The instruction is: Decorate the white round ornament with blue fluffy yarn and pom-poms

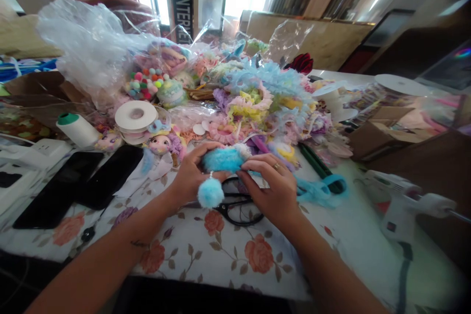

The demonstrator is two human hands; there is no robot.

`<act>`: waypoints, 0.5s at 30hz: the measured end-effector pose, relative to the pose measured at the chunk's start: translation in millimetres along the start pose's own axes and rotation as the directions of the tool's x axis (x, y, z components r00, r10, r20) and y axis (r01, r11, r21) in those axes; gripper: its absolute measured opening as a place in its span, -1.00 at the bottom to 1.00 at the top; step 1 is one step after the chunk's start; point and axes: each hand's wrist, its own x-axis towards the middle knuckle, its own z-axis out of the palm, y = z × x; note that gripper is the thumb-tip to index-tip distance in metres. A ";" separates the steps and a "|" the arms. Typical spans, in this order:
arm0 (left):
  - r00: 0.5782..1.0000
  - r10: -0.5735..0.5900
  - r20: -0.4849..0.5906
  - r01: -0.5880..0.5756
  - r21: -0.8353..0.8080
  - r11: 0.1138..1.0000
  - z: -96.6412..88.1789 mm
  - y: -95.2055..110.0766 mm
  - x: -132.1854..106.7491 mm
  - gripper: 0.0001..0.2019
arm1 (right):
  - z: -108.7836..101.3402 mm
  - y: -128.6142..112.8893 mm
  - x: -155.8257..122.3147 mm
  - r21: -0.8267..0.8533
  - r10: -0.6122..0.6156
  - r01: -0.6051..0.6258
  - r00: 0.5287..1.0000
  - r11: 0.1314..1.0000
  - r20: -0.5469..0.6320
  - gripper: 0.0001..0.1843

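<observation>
Both hands meet over the flowered tablecloth [228, 250] on a fluffy blue piece [222, 159]. My left hand [191, 176] is closed round its left end. My right hand [274, 189], a ring on one finger, pinches its right end. A light blue pompom [210, 193] dangles under the piece from a small beaded link. Black scissors [239, 206] lie flat on the cloth just beneath the hands.
A heap of pastel ruffled trims [265, 93] and plastic bags [88, 44] fills the back. A ribbon spool [136, 115], a thread cone [75, 127] and a doll head [162, 144] lie left. Two black phones [79, 184] sit at the left, a white glue gun [408, 206] at the right.
</observation>
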 end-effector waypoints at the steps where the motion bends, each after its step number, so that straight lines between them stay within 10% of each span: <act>1: 1.000 -0.004 -0.002 0.004 -0.025 1.000 0.6 -1.3 0.5 -0.51 | 0.6 -0.3 0.1 0.018 0.023 -0.023 1.000 1.000 -0.003 -0.87; 15: 0.985 -0.169 -0.022 0.164 -0.153 0.975 4.6 -10.5 0.7 -0.51 | 4.2 -1.3 -2.9 0.227 0.447 -0.445 0.893 0.866 0.049 -0.88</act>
